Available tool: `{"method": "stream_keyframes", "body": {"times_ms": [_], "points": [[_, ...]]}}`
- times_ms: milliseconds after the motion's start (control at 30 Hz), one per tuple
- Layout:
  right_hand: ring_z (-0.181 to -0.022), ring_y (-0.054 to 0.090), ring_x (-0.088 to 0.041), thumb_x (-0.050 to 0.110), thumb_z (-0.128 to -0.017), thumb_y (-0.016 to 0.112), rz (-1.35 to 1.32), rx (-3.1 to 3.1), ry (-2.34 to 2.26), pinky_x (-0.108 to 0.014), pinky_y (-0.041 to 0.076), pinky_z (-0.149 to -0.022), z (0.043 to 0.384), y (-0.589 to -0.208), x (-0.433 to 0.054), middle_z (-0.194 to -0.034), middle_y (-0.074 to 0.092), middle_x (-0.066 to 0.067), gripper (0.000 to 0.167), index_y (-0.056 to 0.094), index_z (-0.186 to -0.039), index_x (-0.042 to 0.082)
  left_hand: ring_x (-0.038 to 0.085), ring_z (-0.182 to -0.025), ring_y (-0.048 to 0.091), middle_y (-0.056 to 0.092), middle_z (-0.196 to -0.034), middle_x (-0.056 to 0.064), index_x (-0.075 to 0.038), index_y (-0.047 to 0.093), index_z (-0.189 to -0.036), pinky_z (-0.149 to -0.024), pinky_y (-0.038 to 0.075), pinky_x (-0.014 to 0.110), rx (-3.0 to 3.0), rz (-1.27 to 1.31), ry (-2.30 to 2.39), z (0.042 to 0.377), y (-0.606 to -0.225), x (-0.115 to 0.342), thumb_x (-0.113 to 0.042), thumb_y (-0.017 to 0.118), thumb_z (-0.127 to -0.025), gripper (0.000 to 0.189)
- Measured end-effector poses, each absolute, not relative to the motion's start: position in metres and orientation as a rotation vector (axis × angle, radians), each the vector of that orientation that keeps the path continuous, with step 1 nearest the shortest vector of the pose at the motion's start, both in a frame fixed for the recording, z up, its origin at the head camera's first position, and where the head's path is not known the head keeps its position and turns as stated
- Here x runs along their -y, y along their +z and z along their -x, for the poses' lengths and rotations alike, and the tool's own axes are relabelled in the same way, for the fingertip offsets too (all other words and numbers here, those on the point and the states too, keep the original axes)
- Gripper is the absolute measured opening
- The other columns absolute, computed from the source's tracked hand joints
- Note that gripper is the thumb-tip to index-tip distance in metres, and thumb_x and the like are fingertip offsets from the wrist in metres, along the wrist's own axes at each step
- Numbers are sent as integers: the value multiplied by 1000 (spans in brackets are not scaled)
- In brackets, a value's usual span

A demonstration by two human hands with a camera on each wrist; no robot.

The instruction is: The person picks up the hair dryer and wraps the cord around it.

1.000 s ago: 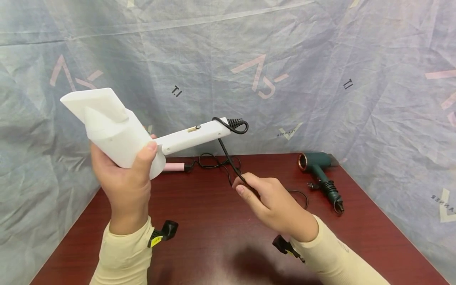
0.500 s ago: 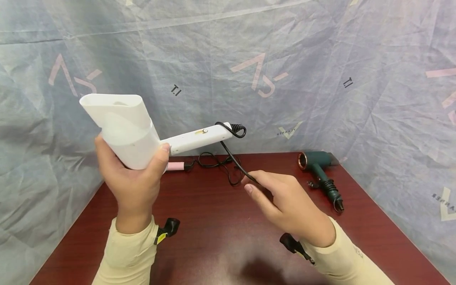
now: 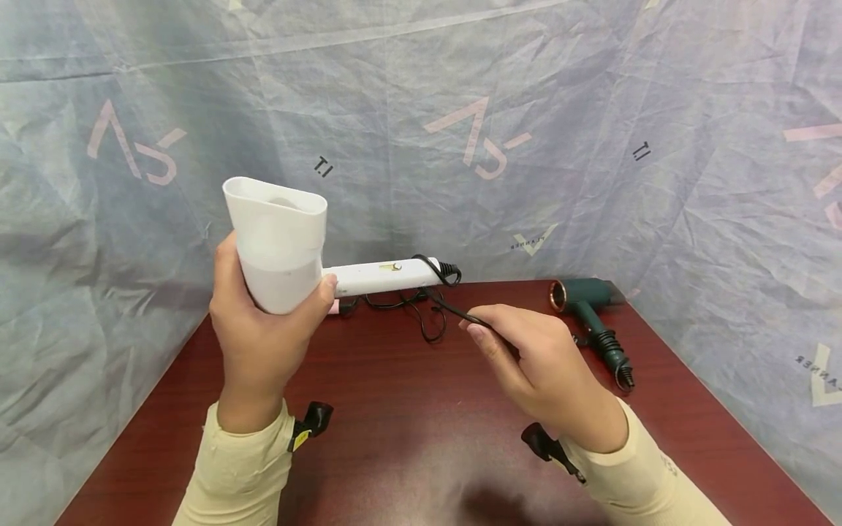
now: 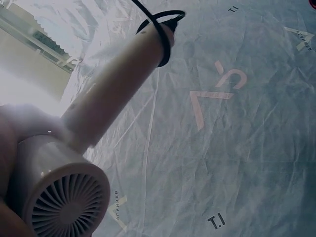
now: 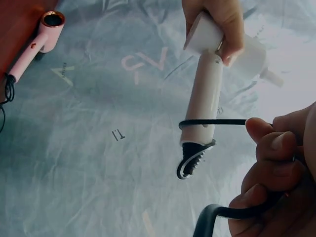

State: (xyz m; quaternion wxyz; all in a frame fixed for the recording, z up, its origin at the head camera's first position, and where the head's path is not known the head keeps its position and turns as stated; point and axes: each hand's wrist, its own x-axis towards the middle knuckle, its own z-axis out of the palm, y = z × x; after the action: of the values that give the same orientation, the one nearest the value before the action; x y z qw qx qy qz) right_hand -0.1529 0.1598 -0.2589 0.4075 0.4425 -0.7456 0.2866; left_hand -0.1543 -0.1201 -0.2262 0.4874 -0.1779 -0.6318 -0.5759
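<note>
My left hand (image 3: 259,336) grips the barrel of a white hair dryer (image 3: 279,245), held above the table with its flat nozzle up and its handle pointing right. The vented rear of the hair dryer (image 4: 69,205) shows in the left wrist view. A black power cord (image 3: 454,310) loops once round the end of the handle. Its free run goes to my right hand (image 3: 533,365), which pinches it between thumb and fingers. In the right wrist view, the cord (image 5: 212,122) is taut from the handle to the fingertips, and more cord hangs below the curled fingers.
A dark green hair dryer (image 3: 595,318) lies at the right back of the reddish-brown table (image 3: 395,409), its cord wound round its handle. Behind the white one lies a pink hair dryer (image 5: 37,47), mostly hidden in the head view. Grey printed cloth (image 3: 368,131) hangs behind.
My left hand has moved right and turned the white hair dryer, so its nozzle now points up and its handle lies nearly level. The right hand has shifted slightly right with the cord.
</note>
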Motion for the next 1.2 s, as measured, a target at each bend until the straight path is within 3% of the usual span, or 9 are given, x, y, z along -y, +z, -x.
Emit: {"method": "stream_keyframes", "body": {"times_ms": [67,200,433,833,1200], "points": [[-66,49,-2,20,-107,56,-1113,1861,721,-18,43,-64,154,-258,-161,-78,58,8,23,72,-106,4,21,-100,59,67,-115,-1,0,60,-136,-87,47,28,1562,444,-1383,154,-226,121,5,82,-69,70],[-66,49,-2,20,-107,57,-1112,1824,729,-17,42,-63,155,-255,-162,-80,60,6,22,72,-104,4,18,-96,59,68,-111,0,0,62,-133,-85,45,27,1618,454,-1345,159,-230,125,3,83,-68,69],[-64,45,-1,23,-105,61,-1090,1798,745,-16,37,-61,157,-252,-163,-76,56,8,21,72,-100,6,12,-86,60,70,-101,-1,-13,62,-135,-76,45,25,1817,411,-1182,170,-243,136,-10,84,-67,72],[-59,33,-3,34,-102,66,-1026,1765,803,-13,26,-56,163,-252,-166,-67,41,8,27,74,-96,9,9,-76,59,68,-88,-5,-7,67,-119,-70,41,29,1854,640,-1126,172,-244,137,-17,82,-57,64],[-62,37,-1,32,-99,71,-1022,1824,872,-17,31,-55,174,-260,-173,-71,49,10,19,73,-96,13,9,-70,59,67,-82,-3,0,65,-108,-62,47,23,1818,763,-1151,171,-242,137,-13,86,-53,60]]}}
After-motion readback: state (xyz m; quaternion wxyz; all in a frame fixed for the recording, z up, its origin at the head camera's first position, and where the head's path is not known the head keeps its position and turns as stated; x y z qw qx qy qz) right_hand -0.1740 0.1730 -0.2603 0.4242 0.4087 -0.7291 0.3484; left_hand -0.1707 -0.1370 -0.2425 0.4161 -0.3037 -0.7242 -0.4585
